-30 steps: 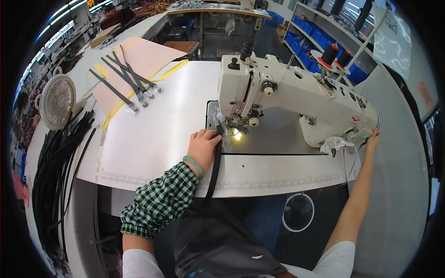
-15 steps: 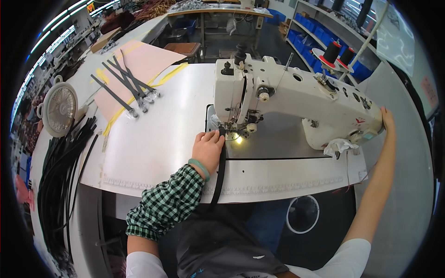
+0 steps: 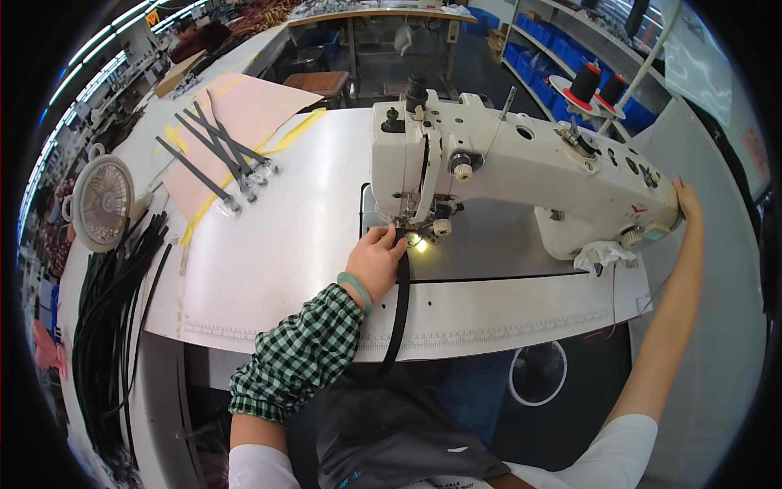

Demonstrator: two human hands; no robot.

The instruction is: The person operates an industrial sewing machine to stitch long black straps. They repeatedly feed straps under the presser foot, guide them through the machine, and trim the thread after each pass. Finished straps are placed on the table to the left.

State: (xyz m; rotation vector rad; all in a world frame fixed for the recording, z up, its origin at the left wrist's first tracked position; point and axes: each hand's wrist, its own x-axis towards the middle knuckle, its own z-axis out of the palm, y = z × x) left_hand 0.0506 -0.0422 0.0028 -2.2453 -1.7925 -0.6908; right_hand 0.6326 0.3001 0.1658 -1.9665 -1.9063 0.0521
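Note:
A black strap [image 3: 402,301] runs from under the needle area of a white sewing machine [image 3: 505,175] toward me and hangs over the table's front edge. My left hand [image 3: 375,262] is closed on the strap close to the presser foot, with thumb and fingertips pinching its far end. That end is partly hidden by the fingers. My right hand [image 3: 689,200] reaches to the machine's right end, its fingers curled round the handwheel, which is mostly hidden from view. A small lamp [image 3: 420,244] glows beside the needle.
Several dark straps with metal-looking ends [image 3: 213,155] lie on pink sheet material [image 3: 269,102] at left. A bundle of long black straps [image 3: 106,326] hangs over the left edge beside a round plastic basket [image 3: 102,202]. Thread spools [image 3: 585,85] stand behind the machine; a white cloth [image 3: 601,255] sits at its base.
My left hand and the strap have shifted a little to the right, nearer the needle. My right hand stays at the machine's end, its fingers slightly higher. The whole view has shifted slightly.

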